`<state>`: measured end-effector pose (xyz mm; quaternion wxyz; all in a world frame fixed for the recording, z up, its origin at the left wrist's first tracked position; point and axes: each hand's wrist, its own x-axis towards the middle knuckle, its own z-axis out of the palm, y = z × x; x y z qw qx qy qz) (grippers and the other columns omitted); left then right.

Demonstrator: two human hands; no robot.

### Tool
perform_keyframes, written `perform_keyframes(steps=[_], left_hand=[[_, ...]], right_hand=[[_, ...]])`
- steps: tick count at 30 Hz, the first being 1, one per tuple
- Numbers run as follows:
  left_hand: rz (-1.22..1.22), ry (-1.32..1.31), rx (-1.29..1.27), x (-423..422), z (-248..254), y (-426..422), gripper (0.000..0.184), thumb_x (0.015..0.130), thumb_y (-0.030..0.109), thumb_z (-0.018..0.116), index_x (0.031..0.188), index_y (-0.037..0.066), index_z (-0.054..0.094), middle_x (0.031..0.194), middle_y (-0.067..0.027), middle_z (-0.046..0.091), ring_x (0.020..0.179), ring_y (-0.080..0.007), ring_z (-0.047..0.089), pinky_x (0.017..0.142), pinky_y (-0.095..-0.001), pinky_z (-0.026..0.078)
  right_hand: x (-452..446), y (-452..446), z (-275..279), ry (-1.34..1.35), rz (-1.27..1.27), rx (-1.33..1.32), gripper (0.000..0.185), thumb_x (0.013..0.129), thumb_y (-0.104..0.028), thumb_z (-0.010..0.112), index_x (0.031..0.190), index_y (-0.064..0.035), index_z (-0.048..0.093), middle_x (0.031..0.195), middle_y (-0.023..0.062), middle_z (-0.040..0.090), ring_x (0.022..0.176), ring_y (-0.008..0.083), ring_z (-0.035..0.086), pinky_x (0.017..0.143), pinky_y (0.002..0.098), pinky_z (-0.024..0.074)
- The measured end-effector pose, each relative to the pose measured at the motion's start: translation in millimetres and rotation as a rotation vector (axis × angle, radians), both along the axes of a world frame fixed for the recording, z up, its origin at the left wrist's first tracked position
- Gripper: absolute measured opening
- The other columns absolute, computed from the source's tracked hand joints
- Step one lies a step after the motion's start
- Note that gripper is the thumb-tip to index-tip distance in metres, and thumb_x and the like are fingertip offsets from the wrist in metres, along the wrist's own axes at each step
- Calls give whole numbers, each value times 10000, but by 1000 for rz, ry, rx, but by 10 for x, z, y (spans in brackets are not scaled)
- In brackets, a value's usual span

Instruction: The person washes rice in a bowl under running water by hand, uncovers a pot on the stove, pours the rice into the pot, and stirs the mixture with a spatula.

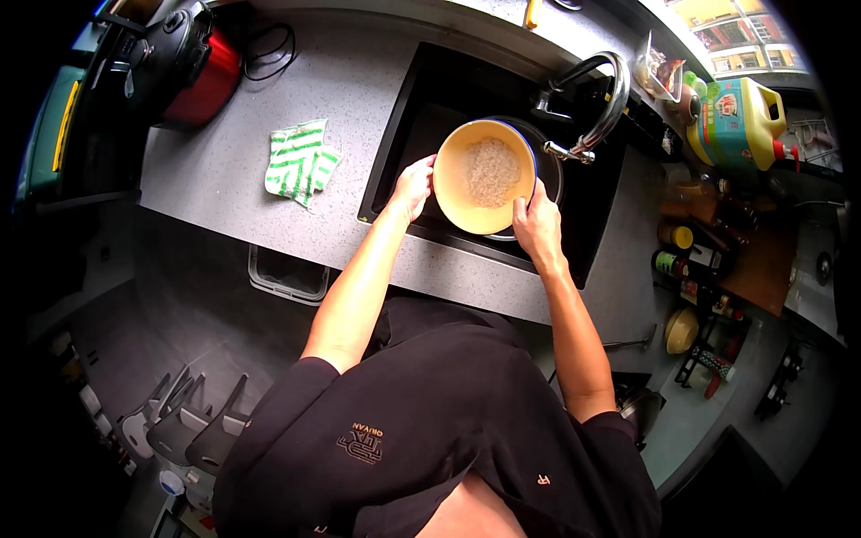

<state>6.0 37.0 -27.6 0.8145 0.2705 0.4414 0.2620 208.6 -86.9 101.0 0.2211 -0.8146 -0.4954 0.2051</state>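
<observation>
Over the black sink [408,112] I hold a yellow bowl [456,193] with a blue outer rim. Whitish grains that look like rice [492,172] lie in its bottom. My left hand [413,186] grips the bowl's left edge. On the lower right edge, my right hand [538,224] is closed with its thumb over the rim. Part of a round pan or basin [554,184] shows behind the bowl, mostly hidden by it. The chrome faucet [619,99] arches just to the right of the bowl.
A green-and-white striped cloth [298,161] lies on the grey counter [359,81]. A red and black cooker [202,81] stands at the far left. To the right are a large yellow jug [740,125], jars and bottles. Below the counter edge is a bin [287,276].
</observation>
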Motion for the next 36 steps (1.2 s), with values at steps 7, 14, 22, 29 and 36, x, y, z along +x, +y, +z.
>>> perform_keyframes(steps=[7, 14, 22, 29, 36], left_hand=[[11, -45, -18, 30, -36, -12, 479, 1031, 87, 425, 1496, -7, 490, 1288, -96, 687, 1131, -146, 670, 1014, -325, 516], [-5, -22, -13, 36, -80, -23, 509, 1008, 75, 432, 1508, -11, 472, 1249, -77, 689, 1076, -134, 669, 1022, -322, 508], [-16, 50, 33, 97, -252, -28, 593, 921, 34, 453, 1512, 36, 500, 1322, -87, 649, 1203, -172, 603, 1075, -358, 460], [-77, 117, 66, 107, -234, -40, 615, 904, 49, 466, 1517, 53, 506, 1424, -97, 605, 1338, -208, 526, 1168, -390, 362], [-103, 137, 80, 129, -173, -35, 615, 926, 60, 465, 1541, 46, 475, 1465, -106, 585, 1385, -205, 490, 1186, -386, 339]], right_hand=[[-14, 23, 11, -28, 22, 21, 441, 954, -159, 563, 1354, 13, 490, 841, 333, 688, 785, 520, 684, 752, 601, 556], [-6, 40, 6, -70, 47, 43, 442, 947, -138, 568, 1348, 24, 478, 793, 333, 675, 734, 518, 680, 696, 604, 554], [-13, 54, 14, -119, 68, 40, 454, 940, -119, 578, 1353, 17, 444, 756, 318, 669, 702, 512, 675, 667, 604, 549], [-4, 55, 25, -144, 95, 71, 439, 943, -118, 593, 1331, 7, 429, 733, 308, 666, 682, 506, 676, 632, 601, 545], [-1, 52, -4, -185, 98, 40, 491, 956, -111, 591, 1407, -13, 426, 758, 285, 678, 685, 490, 681, 613, 574, 554]])
